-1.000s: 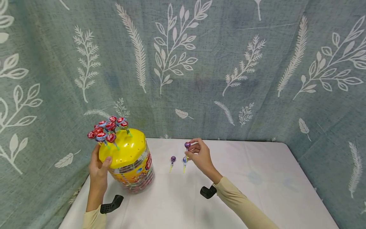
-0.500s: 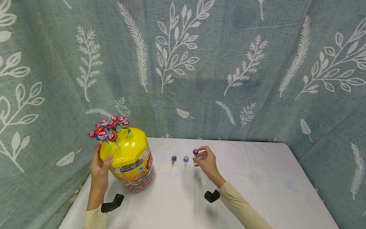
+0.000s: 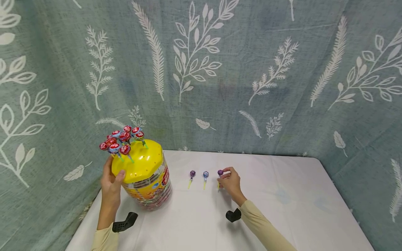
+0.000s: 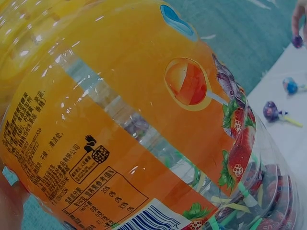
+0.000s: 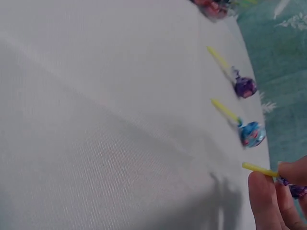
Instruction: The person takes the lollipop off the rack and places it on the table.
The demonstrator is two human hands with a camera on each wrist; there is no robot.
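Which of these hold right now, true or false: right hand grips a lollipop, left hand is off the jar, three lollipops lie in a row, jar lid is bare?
1. The right hand pinches a purple-wrapped lollipop by its yellow stick. True.
2. The left hand is clear of the yellow-lidded clear plastic jar. False: it holds the jar's side.
3. Two loose lollipops, one purple and one blue, lie on the white table. True.
4. The jar's lid is bare. False: red-wrapped lollipops stand in it.
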